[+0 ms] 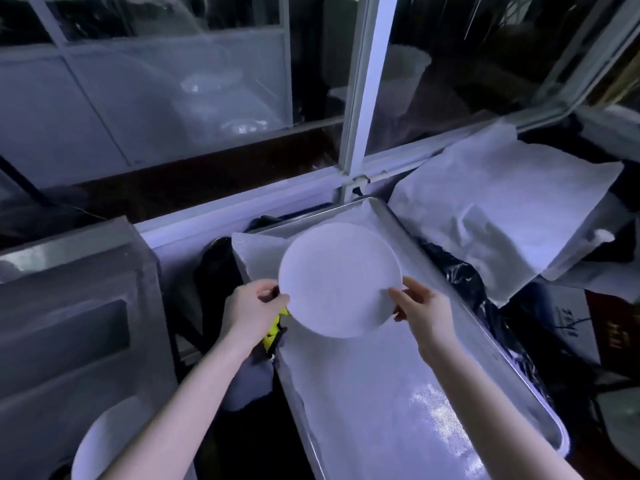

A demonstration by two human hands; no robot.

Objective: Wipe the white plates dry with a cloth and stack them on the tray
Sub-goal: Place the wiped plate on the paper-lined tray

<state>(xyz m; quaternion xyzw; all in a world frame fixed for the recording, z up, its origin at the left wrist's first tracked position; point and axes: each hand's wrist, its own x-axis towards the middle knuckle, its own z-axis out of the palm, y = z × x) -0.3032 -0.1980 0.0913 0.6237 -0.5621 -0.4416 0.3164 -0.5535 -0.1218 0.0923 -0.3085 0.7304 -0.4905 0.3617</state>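
A single wide-angle view looks from head height forward and steeply down, close over both bare forearms, onto a long metal tray (460, 289) lined with white mesh cloth, facing a white-framed glass window (360, 98) beyond it.

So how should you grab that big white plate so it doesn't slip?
Grip the white plate by its thin rim, at two opposite edges, coming in from the left and right sides. It is flat, round and wide, so one pinch would let it tip. Here the left hand and right hand do just that.
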